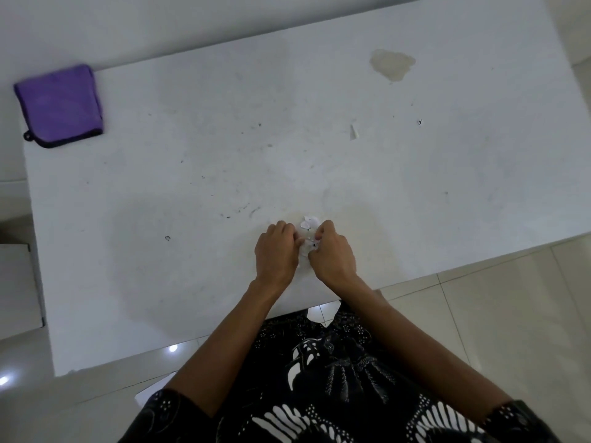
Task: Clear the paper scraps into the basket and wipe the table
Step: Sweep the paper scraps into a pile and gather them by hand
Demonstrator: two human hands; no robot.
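Scraps [308, 226] between left grip [276, 251], right grip [332, 254]

Left hand [276, 254] and right hand [332, 255] pinch paper scraps [309, 224] on table [192, 174]

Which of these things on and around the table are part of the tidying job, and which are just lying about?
Part of the job: paper scraps bunched between left hand and right hand; stray scrap; purple cloth; table.
Just lying about: low white surface beside the table; tiled floor. No basket shows.
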